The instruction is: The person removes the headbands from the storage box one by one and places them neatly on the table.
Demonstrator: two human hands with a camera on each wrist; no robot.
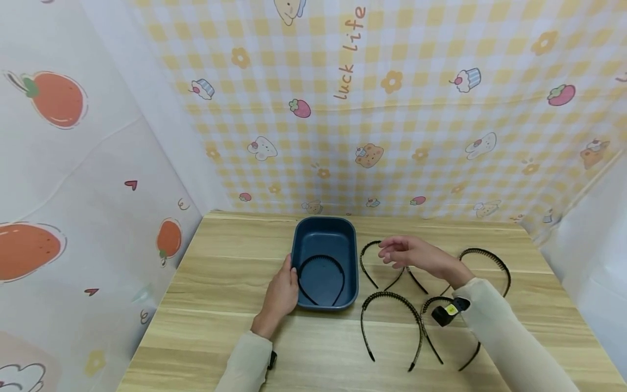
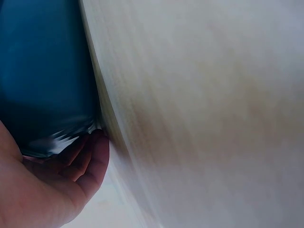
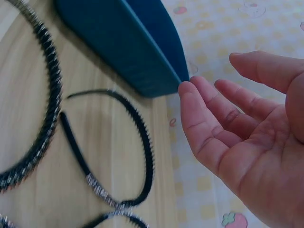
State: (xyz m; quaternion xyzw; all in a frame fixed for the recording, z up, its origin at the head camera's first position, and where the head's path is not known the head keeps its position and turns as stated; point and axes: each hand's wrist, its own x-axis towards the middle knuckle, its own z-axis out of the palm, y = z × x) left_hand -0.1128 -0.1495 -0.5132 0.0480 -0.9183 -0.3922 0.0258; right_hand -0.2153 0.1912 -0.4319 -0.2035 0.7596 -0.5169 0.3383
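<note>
A blue plastic bin (image 1: pixel 325 219) stands on the table with one black headband (image 1: pixel 321 256) lying inside it. My left hand (image 1: pixel 282 288) holds the bin's left side, thumb by the rim; in the left wrist view its fingers (image 2: pixel 97 159) curl against the blue wall. To the right of the bin, my right hand (image 1: pixel 416 255) hovers over the headbands with relaxed, spread fingers and an empty palm. Beneath its fingertips lies a dark toothed headband (image 1: pixel 362 263), which the right wrist view shows whole. My right hand and forearm partly cover other headbands.
On the wooden table (image 1: pixel 206 310), several more headbands lie right of the bin: a front headband (image 1: pixel 392 294), one headband (image 1: pixel 433 348) under the right sleeve, and a far-right headband (image 1: pixel 490 253). Patterned cloth (image 1: pixel 343 130) hangs behind the table and at its sides.
</note>
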